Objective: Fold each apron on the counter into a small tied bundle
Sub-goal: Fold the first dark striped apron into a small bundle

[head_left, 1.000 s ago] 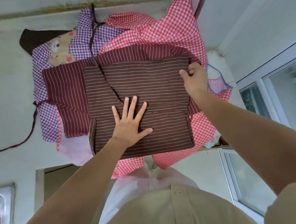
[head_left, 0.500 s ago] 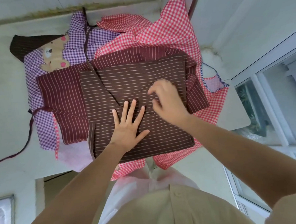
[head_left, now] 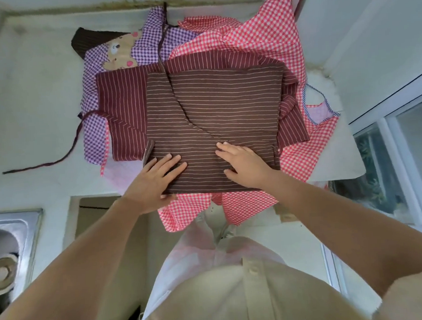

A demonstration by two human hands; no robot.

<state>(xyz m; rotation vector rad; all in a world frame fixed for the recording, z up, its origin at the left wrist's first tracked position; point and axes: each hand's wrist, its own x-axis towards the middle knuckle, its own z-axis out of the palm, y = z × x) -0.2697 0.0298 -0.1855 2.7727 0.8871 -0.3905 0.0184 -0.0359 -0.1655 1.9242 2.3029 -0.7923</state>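
A brown striped apron, folded into a rough square, lies on top of a pile on the counter. My left hand is at its near left corner, fingers on top and thumb at the near edge, pinching the cloth. My right hand lies flat on the near middle of the same apron, fingers pointing left. Under it are a maroon striped apron, a purple checked apron with a bear patch and a red checked apron.
A dark strap trails left across the counter. A steel sink is set in at the near left. A window runs along the right. Red checked cloth hangs over the counter's near edge.
My left hand has slid from the apron's middle to its near left corner. My right hand came from the far right edge across to the near middle.
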